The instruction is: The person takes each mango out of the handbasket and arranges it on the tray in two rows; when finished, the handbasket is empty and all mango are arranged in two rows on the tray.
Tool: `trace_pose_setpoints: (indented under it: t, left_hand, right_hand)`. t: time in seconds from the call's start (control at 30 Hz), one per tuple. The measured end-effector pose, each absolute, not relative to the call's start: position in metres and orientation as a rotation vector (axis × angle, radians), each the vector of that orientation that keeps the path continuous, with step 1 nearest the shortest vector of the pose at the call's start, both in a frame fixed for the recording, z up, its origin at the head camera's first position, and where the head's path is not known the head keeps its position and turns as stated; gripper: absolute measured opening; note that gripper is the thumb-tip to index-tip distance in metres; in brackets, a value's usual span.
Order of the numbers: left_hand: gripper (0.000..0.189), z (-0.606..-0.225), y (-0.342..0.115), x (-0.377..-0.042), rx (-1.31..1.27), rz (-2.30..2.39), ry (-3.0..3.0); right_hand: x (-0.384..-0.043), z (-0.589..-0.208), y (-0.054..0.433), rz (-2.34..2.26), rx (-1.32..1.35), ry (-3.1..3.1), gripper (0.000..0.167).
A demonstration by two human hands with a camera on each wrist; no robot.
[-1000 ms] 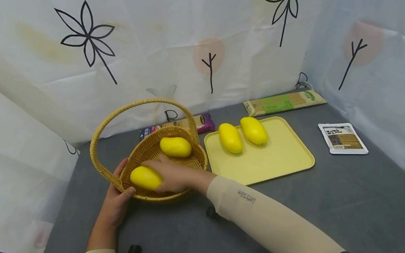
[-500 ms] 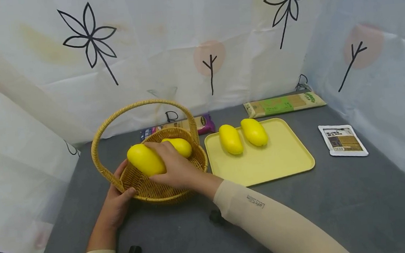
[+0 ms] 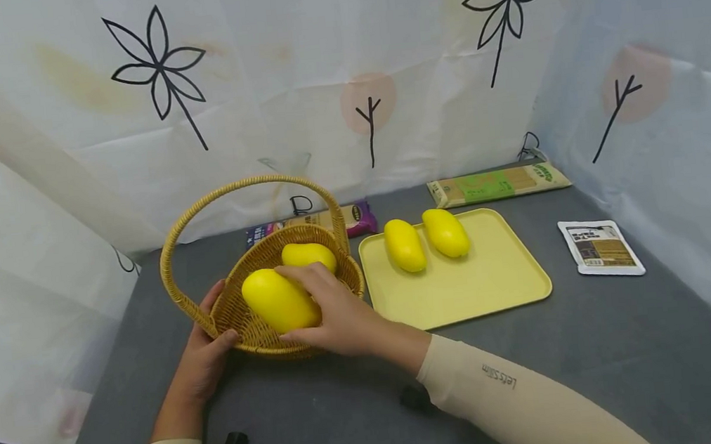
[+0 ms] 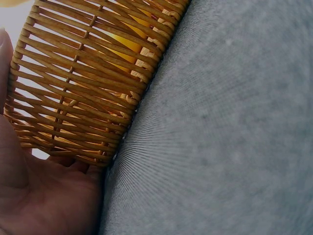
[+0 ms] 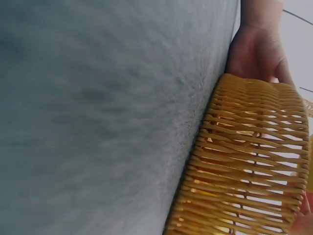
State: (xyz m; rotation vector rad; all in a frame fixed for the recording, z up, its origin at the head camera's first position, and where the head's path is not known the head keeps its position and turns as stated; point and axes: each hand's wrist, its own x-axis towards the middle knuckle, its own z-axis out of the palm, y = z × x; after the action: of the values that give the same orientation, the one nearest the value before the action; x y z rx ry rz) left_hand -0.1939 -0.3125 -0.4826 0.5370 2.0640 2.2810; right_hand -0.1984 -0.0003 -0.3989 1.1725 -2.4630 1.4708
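Note:
My right hand [image 3: 338, 314] grips a yellow mango [image 3: 278, 300] above the wicker basket [image 3: 231, 310], thumb on the near side and fingers over the far side. A second mango [image 3: 309, 255] lies inside the basket toward the back. With the thumb over the rim, my left hand [image 3: 205, 351] holds the basket's left side at the foot of its arched handle. In the left wrist view the left palm [image 4: 54, 196] lies against the woven wall [image 4: 83, 83]. Two more mangoes, one on the left [image 3: 405, 246] and one on the right [image 3: 446, 232], rest on the pale yellow tray [image 3: 493, 277].
Behind the basket lies a purple-ended packet [image 3: 361, 217]. A green and tan packet [image 3: 498, 183] sits behind the tray, and a flat white-edged packet [image 3: 602, 248] to its right. Patterned white cloth [image 3: 290, 58] hangs around the grey table [image 3: 322, 422].
My right hand has raised the mango from the basket floor, then shifted it to the right and slightly toward me. The left hand has stayed on the basket.

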Motion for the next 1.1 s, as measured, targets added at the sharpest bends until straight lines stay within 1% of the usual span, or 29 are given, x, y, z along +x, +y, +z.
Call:
trace_pose_setpoints:
  t: [0.27, 0.5, 0.83, 1.1]
  left_hand:
    - [0.082, -0.481, -0.312, -0.194, 0.545, 2.311, 2.025]
    - [0.082, -0.481, -0.311, -0.195, 0.573, 2.326, 1.999]
    - [0.081, -0.482, -0.311, -0.197, 0.597, 2.325, 1.997]
    - [0.082, -0.483, -0.311, -0.196, 0.583, 2.337, 1.987]
  right_hand:
    - [-0.184, -0.398, 0.031, 1.522, 1.173, -2.424, 0.087]
    - [-0.175, -0.398, 0.056, 1.570, 1.114, -2.444, 0.088]
    - [-0.167, -0.411, 0.101, 1.712, 0.859, -2.548, 0.092]
    - [-0.172, -0.422, 0.135, 1.719, 0.672, -2.603, 0.093]
